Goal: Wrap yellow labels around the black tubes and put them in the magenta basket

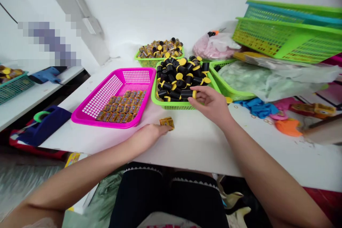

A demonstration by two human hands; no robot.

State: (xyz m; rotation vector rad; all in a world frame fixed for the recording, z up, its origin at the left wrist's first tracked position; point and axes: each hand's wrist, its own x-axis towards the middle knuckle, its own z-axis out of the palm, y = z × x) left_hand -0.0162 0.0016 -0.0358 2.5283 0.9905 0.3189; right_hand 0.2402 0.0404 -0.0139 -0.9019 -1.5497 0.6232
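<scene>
My left hand [152,133] is low over the white table, its fingers closed on a small yellow printed wrapper [166,122]; whether anything is inside it cannot be told. At the front right of a green basket [176,105], my right hand [208,103] has its thumb and fingers around the yellow end of a small black cylinder [187,94]. Several similar black cylinders with yellow caps [180,76] are heaped in that basket. To the left, a pink basket [112,125] contains rows of yellow wrapped pieces [123,107].
Behind stands another green basket [149,63] of wrapped pieces. Stacked green and blue baskets [285,35] rise at the right, above plastic bags [245,78]. A blue cloth [260,107] and an orange item [288,127] lie nearer. A tape dispenser [50,124] is at left.
</scene>
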